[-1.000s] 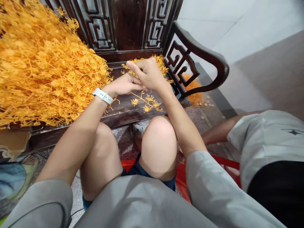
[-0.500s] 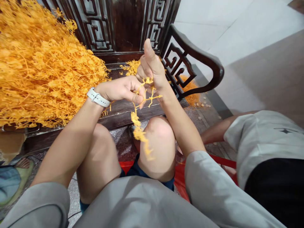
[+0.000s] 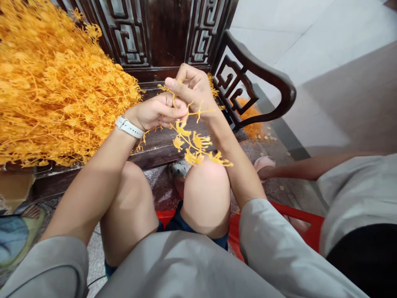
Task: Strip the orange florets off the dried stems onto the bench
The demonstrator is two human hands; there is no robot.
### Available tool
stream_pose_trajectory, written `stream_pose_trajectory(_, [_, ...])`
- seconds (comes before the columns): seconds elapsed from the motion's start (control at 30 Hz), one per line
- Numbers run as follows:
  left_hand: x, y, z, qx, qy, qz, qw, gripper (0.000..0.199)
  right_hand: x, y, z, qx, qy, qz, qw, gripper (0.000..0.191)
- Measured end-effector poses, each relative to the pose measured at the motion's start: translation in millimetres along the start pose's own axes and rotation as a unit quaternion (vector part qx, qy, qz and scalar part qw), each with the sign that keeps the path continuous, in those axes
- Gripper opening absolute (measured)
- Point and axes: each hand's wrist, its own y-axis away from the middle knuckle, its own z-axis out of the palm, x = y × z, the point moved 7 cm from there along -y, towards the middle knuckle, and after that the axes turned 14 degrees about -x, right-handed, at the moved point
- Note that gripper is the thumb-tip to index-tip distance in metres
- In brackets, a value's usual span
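My left hand (image 3: 159, 111), with a pale watch strap at its wrist, pinches a thin orange plastic stem. From it a sprig with orange flower-like tips (image 3: 198, 142) hangs above my right-side knee. Just beyond, my right hand (image 3: 194, 89) is closed, thumb against bent fingers, with a strand of the orange stem at its thumb. The two hands nearly touch. A large heap of orange sprigs (image 3: 62, 91) lies on the dark wooden bench (image 3: 155, 142) to the left of my hands.
The bench's curved armrest (image 3: 263, 74) rises at the right. More orange pieces (image 3: 249, 120) lie on the floor behind it. A person in light clothing (image 3: 366, 194) sits close at the right. A red stool (image 3: 313, 227) shows beneath, and a cardboard piece (image 3: 15, 188) at the left.
My right hand has lowered and turned, its thumb swinging from upright to the left. The dangling sprig has swung up and right. The person at the right has shifted.
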Motion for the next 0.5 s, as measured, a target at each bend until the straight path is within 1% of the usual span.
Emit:
stream_pose_trajectory(0.1, [9.2, -3.2, 8.3, -0.05, -0.025, 0.062, 0.996, 0.039, 14.1, 1.9, 5.9, 0.017, -0.096, 0.065, 0.993, 0.057])
stream_pose_trajectory(0.17, [11.4, -3.5, 5.3, -0.054, -0.019, 0.094, 0.994, 0.051, 21.3, 0.6, 14.2, 0.013, -0.202, 0.088, 0.975, 0.056])
stream_pose_trajectory(0.2, [11.4, -2.9, 0.5, -0.046, -0.005, 0.109, 0.993, 0.057, 21.9, -1.4, 17.8, 0.008, -0.262, 0.083, 0.961, 0.054])
stream_pose_trajectory(0.23, [11.9, -1.6, -5.6, -0.035, 0.015, 0.129, 0.991, 0.062, 19.4, -4.2, 18.6, 0.006, -0.327, 0.056, 0.943, 0.049])
stream_pose_trajectory(0.27, [14.1, 0.7, -12.1, -0.024, 0.036, 0.16, 0.986, 0.066, 13.8, -7.2, 16.7, 0.003, -0.393, 0.011, 0.919, 0.043])
stream_pose_trajectory(0.3, [18.4, 4.2, -18.6, -0.013, 0.058, 0.2, 0.978, 0.068, 4.0, -9.9, 11.5, -0.006, -0.457, -0.06, 0.887, 0.035])
stream_pose_trajectory(0.33, [23.9, 8.8, -24.8, 0.003, 0.078, 0.242, 0.967, 0.067, -8.9, -10.5, 3.4, -0.028, -0.504, -0.147, 0.851, 0.029])
stream_pose_trajectory(0.37, [30.0, 13.9, -30.6, 0.024, 0.097, 0.278, 0.956, 0.064, -21.5, -8.3, -6.5, -0.055, -0.522, -0.228, 0.82, 0.026])
stream_pose_trajectory(0.4, [35.5, 18.5, -35.6, 0.049, 0.114, 0.301, 0.945, 0.06, -30.0, -4.4, -17.1, -0.072, -0.505, -0.281, 0.813, 0.026])
stream_pose_trajectory(0.43, [40.2, 21.8, -39.4, 0.073, 0.129, 0.31, 0.939, 0.057, -32.4, -0.9, -27.3, -0.072, -0.451, -0.297, 0.838, 0.029])
stream_pose_trajectory(0.47, [43.6, 23.6, -42.4, 0.096, 0.14, 0.305, 0.937, 0.055, -26.5, 1.1, -38.4, -0.041, -0.358, -0.265, 0.894, 0.032])
stream_pose_trajectory(0.5, [45.6, 24.2, -45.4, 0.12, 0.145, 0.29, 0.938, 0.055, -13.6, 3.8, -53.4, 0.027, -0.232, -0.196, 0.952, 0.034])
